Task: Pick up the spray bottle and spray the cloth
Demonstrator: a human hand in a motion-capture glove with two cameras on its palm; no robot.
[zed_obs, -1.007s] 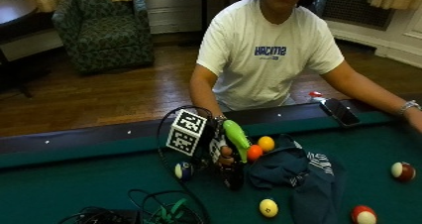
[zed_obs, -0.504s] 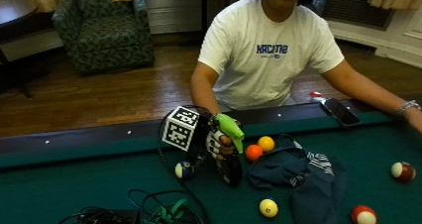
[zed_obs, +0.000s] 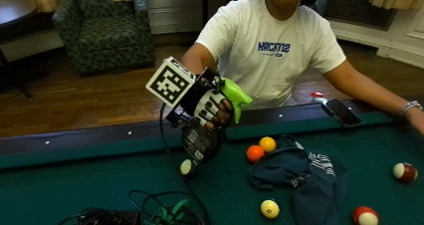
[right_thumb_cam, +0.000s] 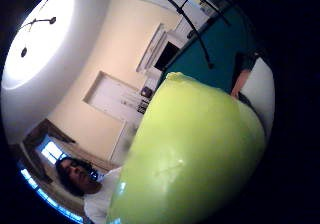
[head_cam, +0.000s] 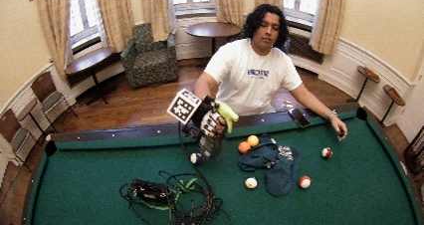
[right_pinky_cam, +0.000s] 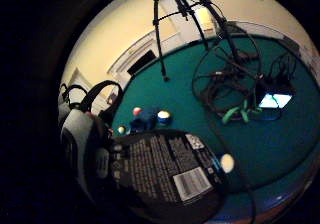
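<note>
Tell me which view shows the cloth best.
The outside view: the dark blue cloth lies crumpled on the green felt beside the orange ball, fully visible. The wide outside view shows it whole too, only farther off. The little finger side palm view gives a distant dark patch; the thumb side view shows none.

The bottle is dark, with a printed label and a lime-green spray head. It hangs above the felt, roughly upright and leaning a little, with its head toward the person. The cloth is dark blue with a striped patch. It lies crumpled on the felt, near the bottle and lower than it.
</note>
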